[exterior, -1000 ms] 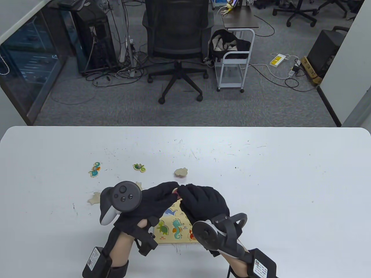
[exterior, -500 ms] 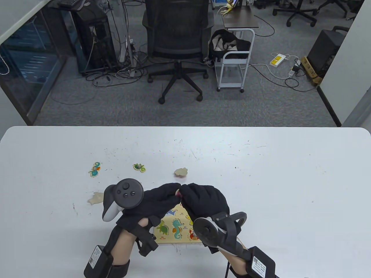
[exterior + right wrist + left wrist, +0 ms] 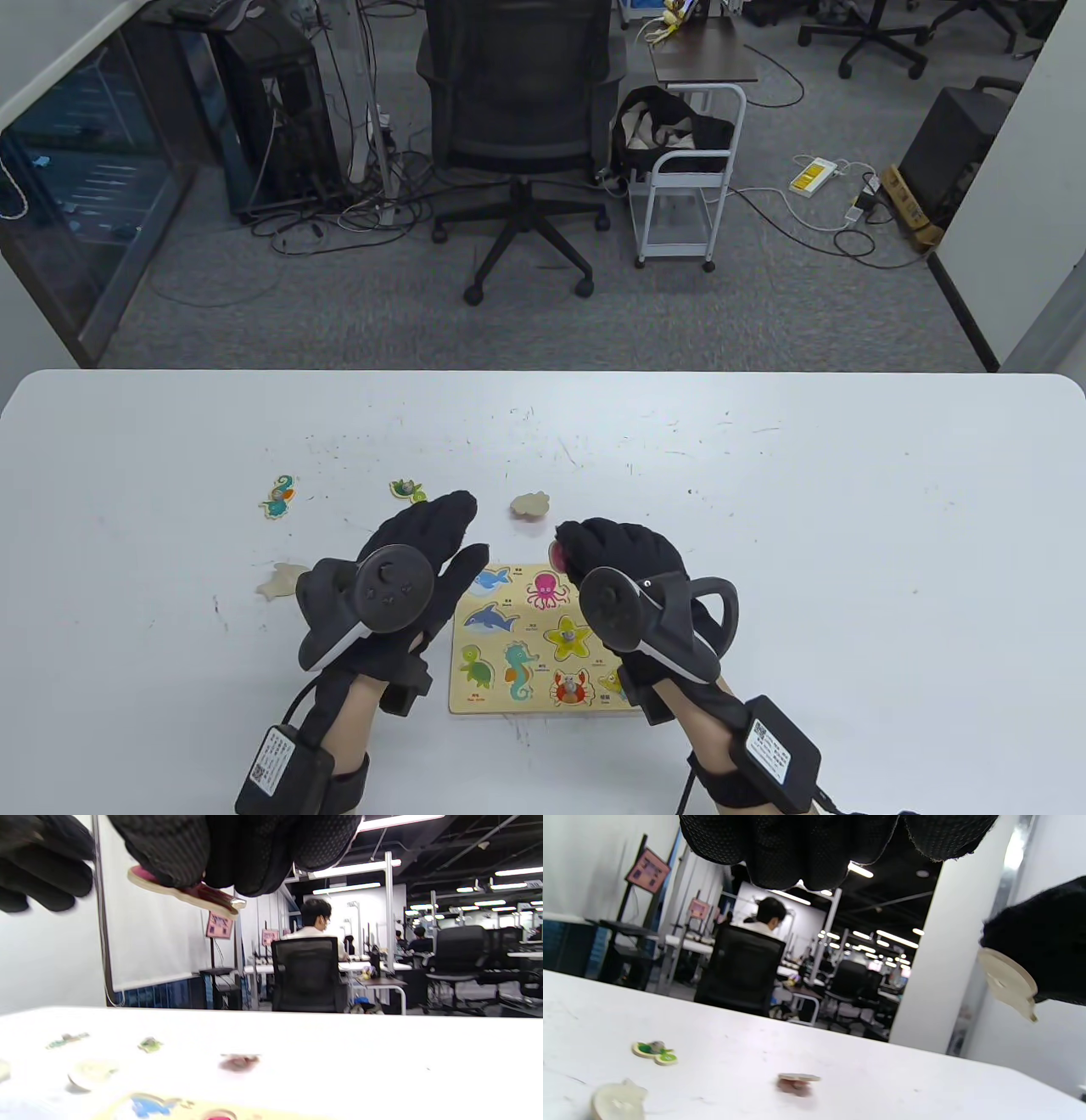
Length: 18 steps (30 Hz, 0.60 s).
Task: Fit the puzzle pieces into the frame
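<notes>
The wooden puzzle frame point(image 3: 543, 689) lies near the table's front edge, with sea-animal pictures in its slots. My right hand point(image 3: 570, 548) pinches a pink puzzle piece point(image 3: 560, 553) above the frame's far right corner. The right wrist view shows the pink piece point(image 3: 186, 893) under my fingertips, and its pale underside point(image 3: 1007, 982) shows in the left wrist view. My left hand point(image 3: 454, 539) is open and empty, with fingers spread, just left of the frame's far left corner.
Loose pieces lie beyond the frame: a seahorse point(image 3: 277, 497), a turtle point(image 3: 408, 490), a face-down piece point(image 3: 530, 506) and another face-down piece point(image 3: 280, 580) at the left. The white table point(image 3: 848, 552) extends to the right. An office chair point(image 3: 517, 127) stands behind.
Both hands met over the frame on the pink piece. Now my left hand has let go and moved left. My right hand keeps the piece and has moved right, uncovering the frame.
</notes>
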Available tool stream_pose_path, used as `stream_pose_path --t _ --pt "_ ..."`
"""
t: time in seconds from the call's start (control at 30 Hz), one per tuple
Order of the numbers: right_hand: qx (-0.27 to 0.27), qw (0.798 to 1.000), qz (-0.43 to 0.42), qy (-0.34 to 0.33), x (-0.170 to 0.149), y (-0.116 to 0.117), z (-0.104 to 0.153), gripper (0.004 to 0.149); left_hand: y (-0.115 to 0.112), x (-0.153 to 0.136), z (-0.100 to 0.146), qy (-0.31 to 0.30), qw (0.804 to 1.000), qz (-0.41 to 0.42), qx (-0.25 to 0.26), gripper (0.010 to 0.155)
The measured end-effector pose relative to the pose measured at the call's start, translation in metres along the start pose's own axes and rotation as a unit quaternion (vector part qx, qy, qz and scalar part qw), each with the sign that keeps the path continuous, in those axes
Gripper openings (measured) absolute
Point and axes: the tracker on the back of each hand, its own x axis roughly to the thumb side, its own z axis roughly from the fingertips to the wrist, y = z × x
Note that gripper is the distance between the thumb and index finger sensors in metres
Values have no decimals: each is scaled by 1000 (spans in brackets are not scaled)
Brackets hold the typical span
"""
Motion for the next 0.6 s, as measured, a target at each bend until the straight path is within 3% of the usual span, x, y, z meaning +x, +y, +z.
stream_pose_path --t 0.23,0.6 --pt "92 990 97 42 -15 39 -25 45 1 -8 0 34 997 -73 4 71" --pt "182 968 154 74 -25 96 -42 45 5 -14 0 46 996 -75 6 72"
